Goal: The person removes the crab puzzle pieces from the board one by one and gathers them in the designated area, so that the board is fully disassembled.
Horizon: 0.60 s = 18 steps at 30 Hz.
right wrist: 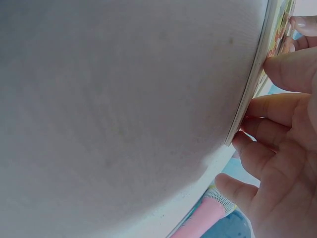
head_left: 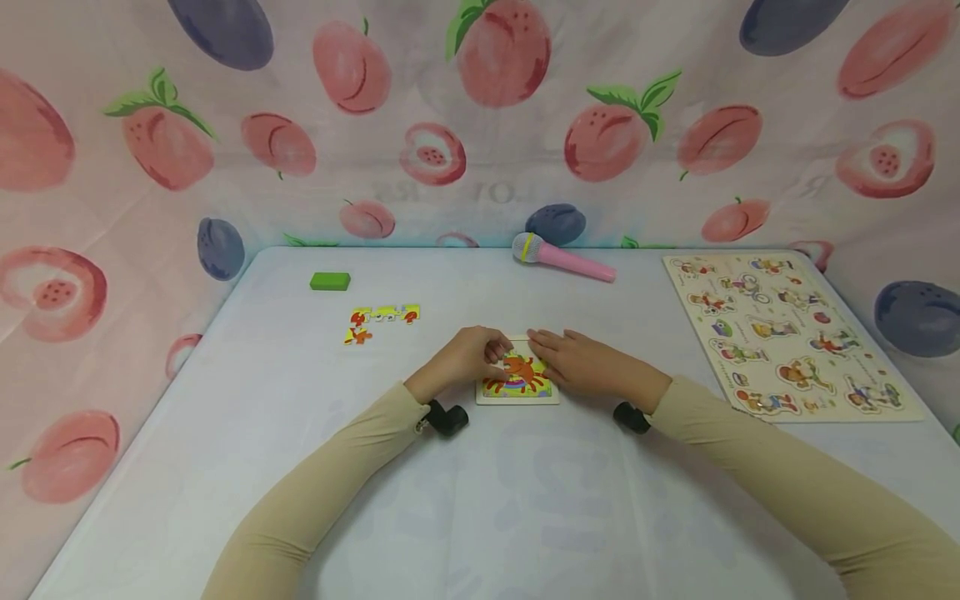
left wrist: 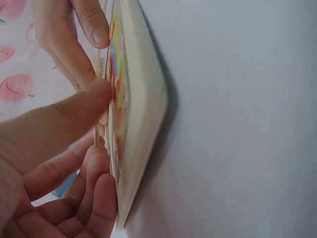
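Beige sleeves frame a small puzzle

Nearest, two beige sleeves [head_left: 318,500] come in over the white-clothed surface [head_left: 525,517], each with a black device [head_left: 447,419] at the wrist. Between the hands lies the small puzzle [head_left: 517,400], a pale square frame around an orange figure on yellow and green.

The left hand [head_left: 471,360] is at its left side, fingers bent, thumb and forefinger narrowly spaced. A thin edge shows by the fingertips in the left wrist view — I cannot tell whether it is a pinched piece. The right hand [head_left: 587,362] touches the frame's right side with fingers extended, closed around nothing.

Farther off to the left are loose puzzle pieces [head_left: 386,313], some in a joined-looking row, with red and yellow print. A large illustrated board [head_left: 783,348] lies on the right. Beyond the pieces sits a green block [head_left: 330,282]; near the far edge, a pink microphone [head_left: 573,262] lies aslant, its silvery head to the left. Behind everything hangs a fruit-print cloth [head_left: 420,50].
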{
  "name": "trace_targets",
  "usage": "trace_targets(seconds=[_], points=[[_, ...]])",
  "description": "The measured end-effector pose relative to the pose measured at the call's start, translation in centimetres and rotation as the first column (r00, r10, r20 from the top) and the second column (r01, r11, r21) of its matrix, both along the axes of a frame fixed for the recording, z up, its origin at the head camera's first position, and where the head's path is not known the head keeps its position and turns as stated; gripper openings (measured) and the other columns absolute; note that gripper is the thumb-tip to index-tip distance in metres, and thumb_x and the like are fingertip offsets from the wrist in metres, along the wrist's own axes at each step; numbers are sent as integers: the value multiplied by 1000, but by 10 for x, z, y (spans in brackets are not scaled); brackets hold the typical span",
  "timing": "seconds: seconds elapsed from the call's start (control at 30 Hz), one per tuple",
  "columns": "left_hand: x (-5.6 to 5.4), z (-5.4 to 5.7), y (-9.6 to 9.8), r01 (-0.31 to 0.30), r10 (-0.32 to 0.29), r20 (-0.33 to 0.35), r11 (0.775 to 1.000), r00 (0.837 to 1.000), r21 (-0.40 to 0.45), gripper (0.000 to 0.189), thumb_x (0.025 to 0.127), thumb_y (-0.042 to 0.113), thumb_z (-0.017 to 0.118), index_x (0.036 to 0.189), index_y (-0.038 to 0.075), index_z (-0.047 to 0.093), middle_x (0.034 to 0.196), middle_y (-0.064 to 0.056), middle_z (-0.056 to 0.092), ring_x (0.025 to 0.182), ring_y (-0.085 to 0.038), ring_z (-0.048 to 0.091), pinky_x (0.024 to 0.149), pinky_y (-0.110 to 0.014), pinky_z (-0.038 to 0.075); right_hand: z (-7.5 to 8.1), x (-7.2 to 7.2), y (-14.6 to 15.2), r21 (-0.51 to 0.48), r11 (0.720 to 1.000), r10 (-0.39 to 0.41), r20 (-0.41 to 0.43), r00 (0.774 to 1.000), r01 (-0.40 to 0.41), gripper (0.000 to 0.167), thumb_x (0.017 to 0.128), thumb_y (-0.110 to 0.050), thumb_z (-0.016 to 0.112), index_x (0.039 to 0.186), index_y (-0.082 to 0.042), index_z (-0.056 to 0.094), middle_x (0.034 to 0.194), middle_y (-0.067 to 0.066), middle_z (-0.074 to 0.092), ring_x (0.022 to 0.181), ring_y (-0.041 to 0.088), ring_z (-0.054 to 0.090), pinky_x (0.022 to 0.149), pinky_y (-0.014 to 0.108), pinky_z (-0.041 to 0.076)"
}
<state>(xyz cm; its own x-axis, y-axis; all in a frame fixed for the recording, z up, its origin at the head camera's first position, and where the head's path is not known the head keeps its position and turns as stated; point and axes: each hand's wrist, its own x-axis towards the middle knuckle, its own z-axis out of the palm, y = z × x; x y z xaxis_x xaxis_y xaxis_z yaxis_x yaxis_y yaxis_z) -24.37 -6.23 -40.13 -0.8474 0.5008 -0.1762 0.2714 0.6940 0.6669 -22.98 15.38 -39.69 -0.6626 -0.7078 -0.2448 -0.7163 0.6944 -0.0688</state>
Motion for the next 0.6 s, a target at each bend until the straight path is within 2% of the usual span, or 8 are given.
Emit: trace_targets(seconds=[0.17,0.4,0.6], points=[[1,0,-1,7,-7,-17,1000,1000,2,40,76,16,78,111,3,64,91,-5,62,80,-12,54,72,-19,45,-1,0,0,-4,1000,4,-2,1000,-4,54,99,-27,44,144,1,32,153,15,27,142,29,27,110,54,28],[1,0,-3,13,-13,-17,1000,1000,18,28,78,11,76,104,4,69,90,-5,65,78,-11,55,70,-18,46,1,1,0,-3,1000,-1,1,1000,1,55,99,-27,44,144,1,31,154,15,27,142,29,26,110,54,28],[0,2,-2,14,-14,-7,1000,1000,-9,31,78,11,76,107,4,67,92,-6,63,80,-12,53,72,-19,45,2,2,0,2,1000,3,-11,1000,-3,54,99,-26,45,144,2,31,153,16,27,142,29,26,109,54,29]])
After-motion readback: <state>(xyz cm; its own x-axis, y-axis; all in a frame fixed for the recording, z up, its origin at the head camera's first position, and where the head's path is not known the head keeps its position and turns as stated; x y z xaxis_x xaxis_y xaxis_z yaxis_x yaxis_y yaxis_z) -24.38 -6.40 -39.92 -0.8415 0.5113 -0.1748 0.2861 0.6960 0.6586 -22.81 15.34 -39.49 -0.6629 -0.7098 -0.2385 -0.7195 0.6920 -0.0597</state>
